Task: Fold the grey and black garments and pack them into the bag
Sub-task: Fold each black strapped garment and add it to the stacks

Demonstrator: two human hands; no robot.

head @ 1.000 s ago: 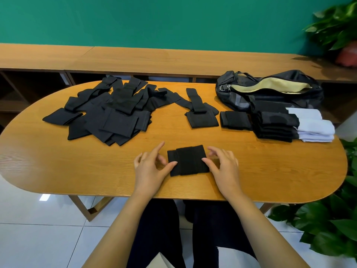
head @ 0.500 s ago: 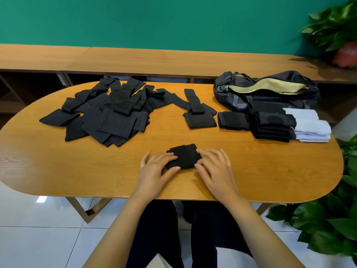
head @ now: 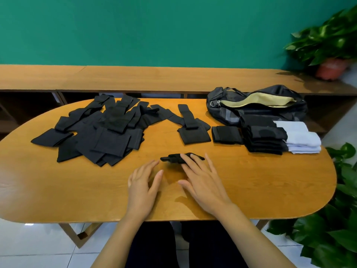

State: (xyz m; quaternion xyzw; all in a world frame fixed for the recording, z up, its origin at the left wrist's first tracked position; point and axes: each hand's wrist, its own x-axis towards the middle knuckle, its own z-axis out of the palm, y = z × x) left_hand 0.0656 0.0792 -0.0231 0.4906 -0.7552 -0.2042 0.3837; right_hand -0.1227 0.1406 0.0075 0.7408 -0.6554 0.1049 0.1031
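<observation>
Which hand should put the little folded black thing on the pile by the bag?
Right, probably. The right hand has its fingers on the folded black piece, and the black pile lies on that side. The left hand is off the piece.

A plain green wall (head: 154,26) is filling the view at 12 o'clock. Below it a long wooden shelf unit (head: 135,78) is running from 9 to 3 o'clock. An oval wooden tabletop (head: 58,190) is sitting in the centre, catching soft light. White floor tiles (head: 29,244) are showing at 7 o'clock. A potted plant (head: 328,41) is standing at 2 o'clock, and more leaves (head: 332,219) are spreading at 4 o'clock.
</observation>
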